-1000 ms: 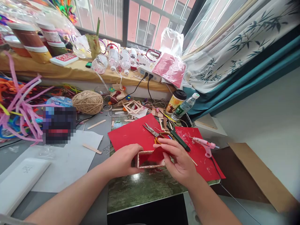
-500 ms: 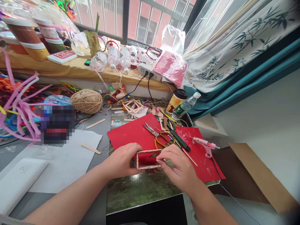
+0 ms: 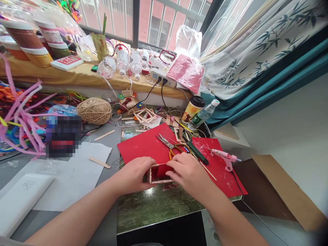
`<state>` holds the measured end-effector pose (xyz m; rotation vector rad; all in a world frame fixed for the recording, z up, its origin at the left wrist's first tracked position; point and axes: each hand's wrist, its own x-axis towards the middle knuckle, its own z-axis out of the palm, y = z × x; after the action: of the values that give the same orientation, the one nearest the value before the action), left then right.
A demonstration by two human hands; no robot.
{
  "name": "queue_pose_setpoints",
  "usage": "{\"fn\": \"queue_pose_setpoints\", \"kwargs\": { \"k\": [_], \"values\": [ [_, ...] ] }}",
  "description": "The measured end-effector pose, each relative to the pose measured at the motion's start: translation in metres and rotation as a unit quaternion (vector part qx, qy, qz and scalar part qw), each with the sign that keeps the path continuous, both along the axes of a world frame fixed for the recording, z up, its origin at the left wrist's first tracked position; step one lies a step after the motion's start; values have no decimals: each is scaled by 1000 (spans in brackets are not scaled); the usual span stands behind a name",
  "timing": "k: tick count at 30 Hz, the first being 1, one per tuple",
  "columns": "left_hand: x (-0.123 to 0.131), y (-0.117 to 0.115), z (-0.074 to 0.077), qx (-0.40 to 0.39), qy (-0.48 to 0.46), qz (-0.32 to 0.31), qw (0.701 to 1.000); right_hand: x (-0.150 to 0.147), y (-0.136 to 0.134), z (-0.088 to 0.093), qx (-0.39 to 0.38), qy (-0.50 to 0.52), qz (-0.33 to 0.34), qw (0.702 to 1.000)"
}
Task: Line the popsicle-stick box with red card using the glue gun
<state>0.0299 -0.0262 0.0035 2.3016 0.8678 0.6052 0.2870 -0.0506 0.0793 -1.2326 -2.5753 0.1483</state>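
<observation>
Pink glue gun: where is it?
The pink glue gun lies at right in the head view, partly on red paper, right of the green-handled tool.

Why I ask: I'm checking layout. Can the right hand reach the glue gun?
Probably yes: the right hand is busy at the box, but nothing tall stands between it and the glue gun.

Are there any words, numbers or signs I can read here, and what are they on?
None is clear enough to quote.
White power bank: gray marks, too blurred.
Water bottle: white marks on its green label, too small.
Flat box: red-and-white print, too blurred.
Clear bottle: black characters, too small.
Labeled jar: small print, too blurred.
</observation>
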Motion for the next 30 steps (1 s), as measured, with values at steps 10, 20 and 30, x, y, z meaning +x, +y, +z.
{"fn": "queue_pose_setpoints", "kwargs": {
  "k": [10,20,30],
  "values": [
    [-4,-3,-4,24,0,-1,1000,-1,-5,9,-75,136,-14,988],
    [-2,2,-10,36,-24,95,995,-20,2,-8,-194,303,-261,896],
    [-3,3,-8,-32,-1,129,991,-6,21,-3,-288,549,-264,739]
  ]
}}
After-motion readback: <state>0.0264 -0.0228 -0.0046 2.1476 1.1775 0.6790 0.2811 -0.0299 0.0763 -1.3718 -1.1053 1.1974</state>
